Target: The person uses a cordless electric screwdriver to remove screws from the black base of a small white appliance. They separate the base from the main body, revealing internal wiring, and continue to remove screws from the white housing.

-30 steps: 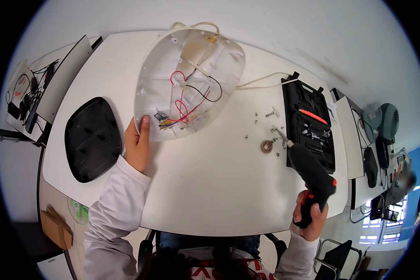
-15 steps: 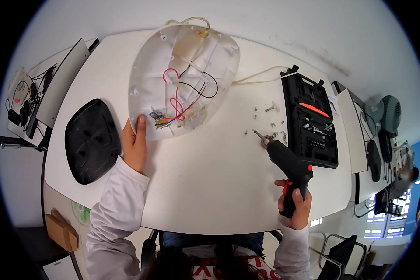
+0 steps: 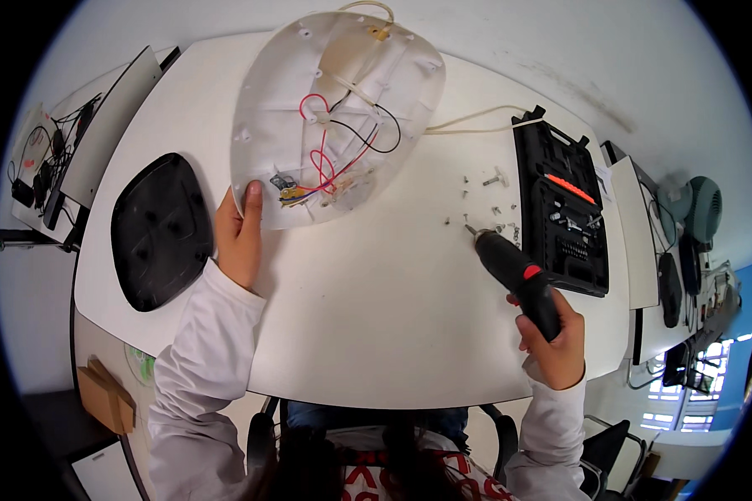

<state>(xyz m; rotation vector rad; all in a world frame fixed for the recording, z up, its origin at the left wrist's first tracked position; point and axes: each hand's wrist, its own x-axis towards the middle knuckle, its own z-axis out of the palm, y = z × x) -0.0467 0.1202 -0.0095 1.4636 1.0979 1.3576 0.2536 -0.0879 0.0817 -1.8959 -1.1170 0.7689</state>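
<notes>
My left hand (image 3: 241,242) grips the near left edge of a white plastic shell (image 3: 276,100), thumb on the inside. The shell's hollow side faces up, showing ribs, screw posts and loose red and black wires (image 3: 368,142). A small component with coloured wires (image 3: 292,194) lies near its lower rim. My right hand (image 3: 560,338) is wrapped round the handle of a black cordless drill (image 3: 514,271). The drill's bit points far left, close to several small screws (image 3: 497,210) scattered on the table; whether it touches one I cannot tell.
A black plastic cover (image 3: 163,234) lies left of my left forearm. An open black tool case (image 3: 560,209) with bits and an orange tool stands at the right. A pale cable (image 3: 476,119) crosses the white table (image 3: 376,334) behind the screws. A wall runs along the far side.
My right hand has moved right and a little farther away, and the drill has turned so its handle swings right. My left hand keeps its grip on the shell. The whole view has shifted slightly.
</notes>
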